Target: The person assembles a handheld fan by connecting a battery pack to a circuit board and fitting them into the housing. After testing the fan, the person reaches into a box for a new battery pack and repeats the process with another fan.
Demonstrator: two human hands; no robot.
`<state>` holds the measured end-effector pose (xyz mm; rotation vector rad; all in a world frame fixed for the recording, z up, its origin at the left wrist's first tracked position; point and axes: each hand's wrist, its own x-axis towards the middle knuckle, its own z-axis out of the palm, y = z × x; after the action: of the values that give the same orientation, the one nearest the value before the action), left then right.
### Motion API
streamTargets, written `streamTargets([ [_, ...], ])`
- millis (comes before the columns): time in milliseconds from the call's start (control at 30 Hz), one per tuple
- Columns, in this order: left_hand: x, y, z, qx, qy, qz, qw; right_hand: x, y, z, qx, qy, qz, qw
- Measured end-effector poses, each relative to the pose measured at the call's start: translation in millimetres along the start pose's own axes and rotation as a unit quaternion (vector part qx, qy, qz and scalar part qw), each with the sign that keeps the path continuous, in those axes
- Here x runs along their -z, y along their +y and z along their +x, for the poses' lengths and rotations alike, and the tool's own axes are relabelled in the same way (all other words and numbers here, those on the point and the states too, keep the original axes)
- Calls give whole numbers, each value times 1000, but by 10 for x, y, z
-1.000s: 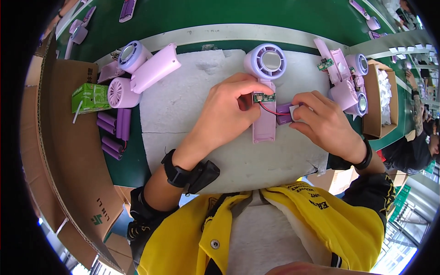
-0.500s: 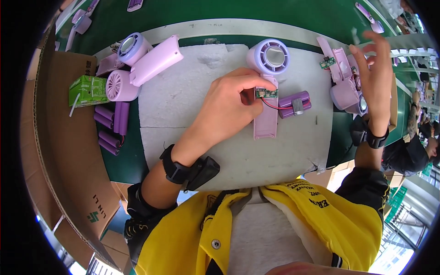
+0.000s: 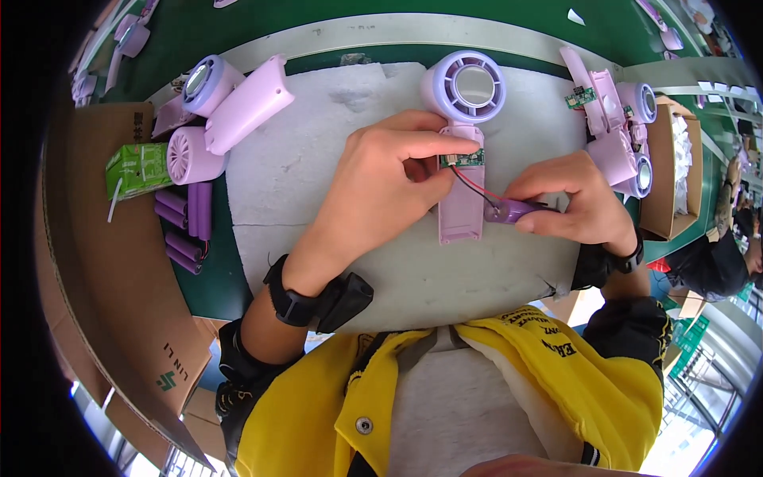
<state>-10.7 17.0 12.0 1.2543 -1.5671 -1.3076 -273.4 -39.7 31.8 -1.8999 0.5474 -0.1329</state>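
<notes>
A lilac handheld fan [image 3: 453, 89] lies on the pale board with its pink handle shell [image 3: 461, 219] pointing toward me. My left hand [image 3: 373, 179] has thumb and forefinger closed on a small green circuit board [image 3: 474, 158] at the top of that handle. Red and black wires run from the board to a purple battery pack [image 3: 507, 211]. Just right of the handle, my right hand [image 3: 580, 199] grips the pack between thumb and fingers, covering much of it.
The pale foam-like work board [image 3: 358, 270] lies on a green table. Left are fan parts [image 3: 246, 103], more purple batteries [image 3: 199, 211], a green carton [image 3: 137, 171] and a large cardboard box [image 3: 119, 262]. Right are opened fans [image 3: 612, 155] and a box with white contents [image 3: 656, 203].
My right hand has come down from its raised place at the right and taken hold of the battery pack. My left hand stays on the circuit board. A white scrap now shows far right.
</notes>
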Motion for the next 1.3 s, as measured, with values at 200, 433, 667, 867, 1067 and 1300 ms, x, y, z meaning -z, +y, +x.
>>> streamTargets([
  [200,8,12,-6,-27,14,54,998,-74,-75,-1,-177,-49,280,942],
  [433,1,22,-2,-79,33,136,987,-71,-168,-15,-89,-78,443,889],
  [667,-34,25,-14,-109,58,171,977,7,-131,18,-10,-26,192,981],
  [867,-27,58,-23,-103,52,185,976,-101,-199,51,36,16,59,997],
  [1067,-6,92,-17,-94,33,187,977,-377,-160,129,66,112,-34,991],
  [1300,23,83,12,-116,17,173,978,-573,-115,165,85,185,-75,976],
])
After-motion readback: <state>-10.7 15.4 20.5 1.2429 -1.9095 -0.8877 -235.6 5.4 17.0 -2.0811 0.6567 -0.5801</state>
